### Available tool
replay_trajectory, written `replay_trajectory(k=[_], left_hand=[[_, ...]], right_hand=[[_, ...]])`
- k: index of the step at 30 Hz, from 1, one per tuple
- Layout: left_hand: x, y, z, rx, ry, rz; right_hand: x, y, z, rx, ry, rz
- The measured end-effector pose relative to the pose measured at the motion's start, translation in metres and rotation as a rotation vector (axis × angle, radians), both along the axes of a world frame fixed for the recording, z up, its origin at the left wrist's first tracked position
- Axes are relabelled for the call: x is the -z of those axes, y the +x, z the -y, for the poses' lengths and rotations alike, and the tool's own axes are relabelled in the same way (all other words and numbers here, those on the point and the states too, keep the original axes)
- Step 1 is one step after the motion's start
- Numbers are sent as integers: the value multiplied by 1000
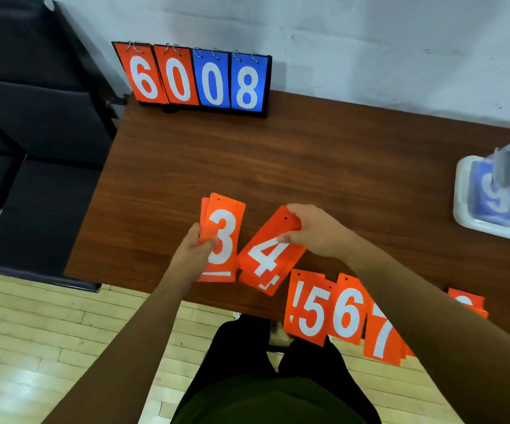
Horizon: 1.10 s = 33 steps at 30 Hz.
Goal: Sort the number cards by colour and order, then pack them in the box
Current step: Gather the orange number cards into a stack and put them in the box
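Left hand point(191, 246) grips a stack point(224, 237) of orange cards with a 3 on top, thumb point(212, 241) across its face, while the right hand point(312, 231) pinches the punched upper end of a tilted 4 point(267, 258), more than one card thick by the edges showing beneath it. Both bundles are held over the near part of the table point(278, 154), the 4 just beside the stack. Along the near edge lie a 5 point(308, 313), a 6 point(347, 313) and a 7 point(382, 335), overlapping and hanging partly over the floor point(33, 332). A further orange card point(465, 299) shows past the right arm point(431, 301), its number hidden. By the look of it, the orange run is at the collecting step, with the 4 due next on the 3. That move calls for turning the 4 upright and squaring its edges and holes to the stack's before the thumb lifts to admit it. The cards are thin matte rectangles that look stiff, with white numerals and small holes at the top. At far right stands the box point(468, 215), cloudy plastic with rounded corners, a blue 9 point(495, 197) visible through it. A ring-bound scoreboard point(198, 78) reading 6008 stands against the wall point(370, 41)
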State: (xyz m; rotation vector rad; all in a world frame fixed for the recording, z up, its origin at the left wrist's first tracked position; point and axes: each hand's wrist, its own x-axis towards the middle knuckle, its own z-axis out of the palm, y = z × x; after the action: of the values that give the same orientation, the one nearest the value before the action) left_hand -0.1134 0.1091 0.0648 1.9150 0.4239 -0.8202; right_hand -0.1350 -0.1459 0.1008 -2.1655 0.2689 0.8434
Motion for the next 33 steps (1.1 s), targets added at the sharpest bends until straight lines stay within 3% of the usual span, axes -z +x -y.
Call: replay_trajectory(k=[5, 10, 12, 14, 17, 20, 23, 25, 33], left_hand=[[-28, -3, 32, 78, -385, -189], [-28, -16, 54, 169, -533, -253], [-22, -21, 58, 65, -559, -219], [-15, -25, 61, -31, -568, -194], [-13, -34, 71, -9, -498, -153], [-16, -42, 88, 212, -367, -98], [-18, -44, 98, 267, -357, -106], [-9, -43, 102, 365, -283, -18], [72, -75, 130, 1017, 344, 329]], right_hand=[[-25, -4, -5, 32, 65, 79], [-19, -20, -12, 160, -2, 287], [-11, -29, -15, 304, -80, 349], [-7, -38, -18, 547, -47, 239], [0, -56, -32, 696, 168, 43], [7, -75, -42, 791, 227, -16], [11, -89, -23, 989, 295, -45], [12, -102, 1, 1054, 269, -24], [23, -162, 83, 1148, 23, 17]])
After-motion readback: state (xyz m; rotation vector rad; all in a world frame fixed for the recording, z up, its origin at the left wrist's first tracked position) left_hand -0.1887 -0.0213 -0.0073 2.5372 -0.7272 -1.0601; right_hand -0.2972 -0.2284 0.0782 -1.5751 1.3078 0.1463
